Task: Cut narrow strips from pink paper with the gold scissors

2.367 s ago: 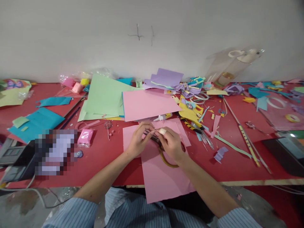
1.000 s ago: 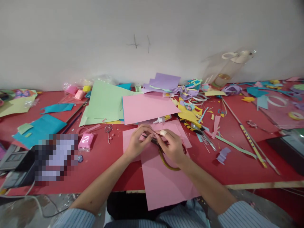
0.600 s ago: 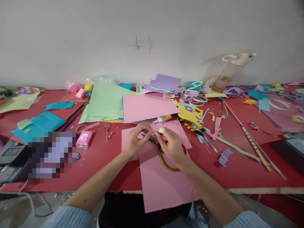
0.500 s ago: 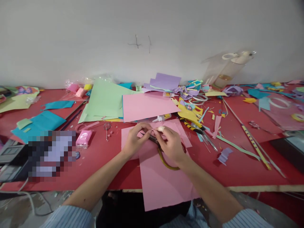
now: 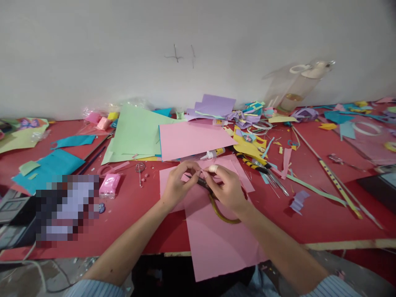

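Observation:
My right hand [image 5: 227, 187] is closed around a pair of scissors [image 5: 221, 210] with yellow-brown handle loops, and a pale bandage wraps one finger. My left hand [image 5: 177, 185] pinches a tiny pink paper piece at the dark scissor blades. Both hands hover over a pink paper sheet [image 5: 216, 239] that hangs over the front edge of the red table [image 5: 136, 210]. What sits exactly between the fingertips is too small to make out clearly.
Behind the hands lie a pink sheet [image 5: 192, 138], a green sheet [image 5: 136, 130], a glue bottle [image 5: 212, 154] and purple scraps [image 5: 216, 107]. Pliers [image 5: 262, 171], paper strips and a long stick [image 5: 328, 173] lie to the right. Blue paper [image 5: 46, 167] and a pink packet [image 5: 108, 183] lie on the left.
The hands stay together at the scissor blades with only small finger shifts. The view has drifted slightly, and the pink sheet sits a little farther right.

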Tool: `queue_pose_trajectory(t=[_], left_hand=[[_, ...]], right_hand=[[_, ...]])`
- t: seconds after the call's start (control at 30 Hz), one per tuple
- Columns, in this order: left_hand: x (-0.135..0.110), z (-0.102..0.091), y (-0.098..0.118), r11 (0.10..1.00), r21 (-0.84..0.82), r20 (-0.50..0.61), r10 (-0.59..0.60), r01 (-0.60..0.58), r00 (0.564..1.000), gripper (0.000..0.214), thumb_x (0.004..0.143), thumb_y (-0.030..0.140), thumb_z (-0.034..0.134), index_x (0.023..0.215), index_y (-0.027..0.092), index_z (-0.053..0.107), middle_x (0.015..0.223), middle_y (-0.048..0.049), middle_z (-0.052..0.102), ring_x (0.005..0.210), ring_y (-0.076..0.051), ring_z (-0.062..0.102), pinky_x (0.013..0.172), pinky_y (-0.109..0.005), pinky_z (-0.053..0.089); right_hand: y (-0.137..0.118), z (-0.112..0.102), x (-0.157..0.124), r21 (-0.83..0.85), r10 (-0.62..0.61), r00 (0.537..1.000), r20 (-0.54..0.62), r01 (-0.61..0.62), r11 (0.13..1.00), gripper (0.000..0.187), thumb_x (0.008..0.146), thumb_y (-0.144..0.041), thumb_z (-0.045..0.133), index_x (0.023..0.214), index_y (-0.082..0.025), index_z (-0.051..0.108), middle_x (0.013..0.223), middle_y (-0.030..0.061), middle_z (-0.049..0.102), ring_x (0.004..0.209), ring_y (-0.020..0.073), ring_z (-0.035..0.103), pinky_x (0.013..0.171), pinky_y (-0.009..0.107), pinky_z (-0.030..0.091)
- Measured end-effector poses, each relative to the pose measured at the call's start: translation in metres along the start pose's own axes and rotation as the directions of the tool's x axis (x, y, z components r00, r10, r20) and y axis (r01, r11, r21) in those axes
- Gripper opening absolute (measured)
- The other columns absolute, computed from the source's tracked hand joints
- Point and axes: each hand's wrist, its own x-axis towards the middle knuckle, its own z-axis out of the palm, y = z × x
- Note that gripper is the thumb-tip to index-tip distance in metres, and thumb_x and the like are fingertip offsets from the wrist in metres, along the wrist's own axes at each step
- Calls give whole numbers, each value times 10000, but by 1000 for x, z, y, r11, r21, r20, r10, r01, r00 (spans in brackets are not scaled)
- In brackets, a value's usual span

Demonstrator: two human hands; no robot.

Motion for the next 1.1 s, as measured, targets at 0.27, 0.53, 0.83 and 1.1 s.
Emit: queue_pose_trajectory(t=[0.27, 0.53, 0.83, 1.1], left_hand=[[2, -1, 0, 999, 39, 21, 33, -34, 999, 38, 898, 158, 609, 923, 181, 626, 915, -36, 655, 788, -120, 621, 709, -235, 532], [2, -2, -2, 998, 49, 43, 36, -38, 998, 66, 892, 134, 595, 926, 189, 611, 929, -32, 635, 802, -116, 609, 705, -222, 530], [3, -1, 0, 1000, 17, 80, -14, 13, 997, 32, 913, 160, 581, 913, 189, 595, 883, -16, 628, 778, -109, 608, 717, -215, 526], [1, -3, 0, 994, -14, 74, -104, 105, 992, 27, 907, 181, 588, 922, 189, 610, 893, -19, 644, 798, -120, 618, 736, -222, 524]], right_hand=[[-1, -1, -1, 1, 69, 998, 8, -69, 998, 74, 939, -259, 591, 921, -222, 653, 882, 40, 736, 775, 182, 695, 678, 285, 552], [-2, -2, -1, 17, 95, 995, -1, -95, 995, 82, 929, -272, 617, 914, -223, 682, 864, 34, 741, 758, 181, 703, 689, 293, 577], [-3, -2, 1, 60, 115, 993, -11, -114, 992, 60, 915, -247, 637, 913, -220, 690, 860, 28, 744, 766, 172, 703, 675, 279, 571], [-2, -1, 1, 85, 127, 992, -14, -126, 988, 47, 893, -225, 659, 923, -216, 694, 874, 16, 744, 786, 158, 702, 694, 255, 571]])
